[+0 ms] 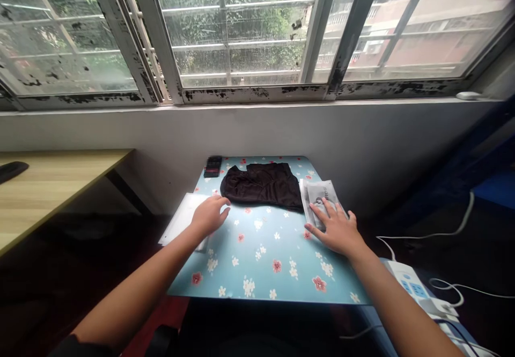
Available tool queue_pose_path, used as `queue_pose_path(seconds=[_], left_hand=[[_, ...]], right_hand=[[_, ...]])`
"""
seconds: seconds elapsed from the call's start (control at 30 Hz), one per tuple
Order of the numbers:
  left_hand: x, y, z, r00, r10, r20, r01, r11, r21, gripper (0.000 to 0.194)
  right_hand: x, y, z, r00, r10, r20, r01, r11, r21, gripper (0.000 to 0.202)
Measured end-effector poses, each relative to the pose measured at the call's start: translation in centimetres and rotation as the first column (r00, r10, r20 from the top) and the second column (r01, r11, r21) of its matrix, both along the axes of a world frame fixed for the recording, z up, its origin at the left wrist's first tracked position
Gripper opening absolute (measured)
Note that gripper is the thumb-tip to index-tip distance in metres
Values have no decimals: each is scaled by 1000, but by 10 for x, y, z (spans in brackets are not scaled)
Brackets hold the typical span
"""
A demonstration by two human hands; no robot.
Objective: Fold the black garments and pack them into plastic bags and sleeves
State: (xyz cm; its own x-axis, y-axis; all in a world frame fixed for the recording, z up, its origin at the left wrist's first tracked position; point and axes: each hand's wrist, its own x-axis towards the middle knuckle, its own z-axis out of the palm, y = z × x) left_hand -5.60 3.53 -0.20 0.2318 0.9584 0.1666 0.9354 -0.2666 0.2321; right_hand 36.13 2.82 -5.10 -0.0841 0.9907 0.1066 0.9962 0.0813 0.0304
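1. Hands. The left hand lay with loosely bent fingers, thumb apart from forefinger, over the inner edge of a white flat packet; no grip was visible, and firm contact could not be told. The right hand was spread, fingers apart, upon a translucent packet, clamped on nothing.

2. Cloth. The dark cloth lay rumpled between the packets, toward the far side of the surface, its right end against or just beside the translucent packet.

3. Risk of falling. Both packets appeared to overhang the side edges; an outward push could have tipped either off.

4. Risk of dragging. A rightward sweep of the cloth might have carried the translucent packet along, owing to their closeness.

5. Risk of slipping. Smooth plastic under flat fingers might have slid rather than lifted.

6. Surface. The top was blue with white and red flowers; a small dark box stood at the far left corner.

7. Room. Beyond were a pale wall and weathered windows; a wooden desk stood left, a power strip right.
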Motion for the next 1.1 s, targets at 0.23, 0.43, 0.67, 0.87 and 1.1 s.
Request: queue_pose_path(seconds=[0.23,0.43,0.67,0.87,1.1], left_hand=[[1,62,-24,998,30,-55,-30,1000,-7,34],[-5,75,-20,1000,19,-22,-20,999,-38,25],[-13,79,8,995,-26,98,30,999,-38,24],[-22,68,30,989,17,147,-19,1000,12,23],[-52,-50,32,946,-291,143,303,950,-69,20]], right_hand=[[-41,23,24,985,171,30,-172,946,274,32],[-60,48,32,981,188,52,-195,940,281,27],[-61,46,59,983,183,-13,-164,906,391,34],[-58,25,77,982,184,-38,-150,889,433,34],[-27,-58,98,842,506,-187,-520,853,-33,16]])
